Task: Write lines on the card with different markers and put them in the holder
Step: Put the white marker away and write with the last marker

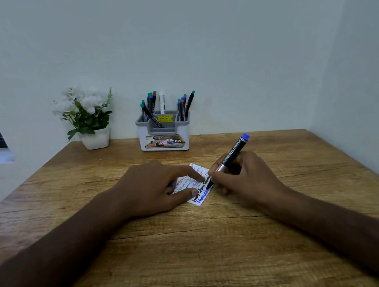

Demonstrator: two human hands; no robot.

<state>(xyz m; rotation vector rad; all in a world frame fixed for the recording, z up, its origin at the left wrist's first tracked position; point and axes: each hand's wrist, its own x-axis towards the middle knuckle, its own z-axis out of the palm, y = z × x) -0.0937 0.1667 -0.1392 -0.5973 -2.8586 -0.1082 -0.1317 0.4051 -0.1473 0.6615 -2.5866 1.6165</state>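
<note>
One card (199, 184), one holder (163, 135), one held marker (232, 157), one plant pot (96, 139), two hands.

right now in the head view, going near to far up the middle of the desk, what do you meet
bare wooden desk → card pressed flat by the left hand, with the right hand holding a marker on it → marker holder → wall
</note>
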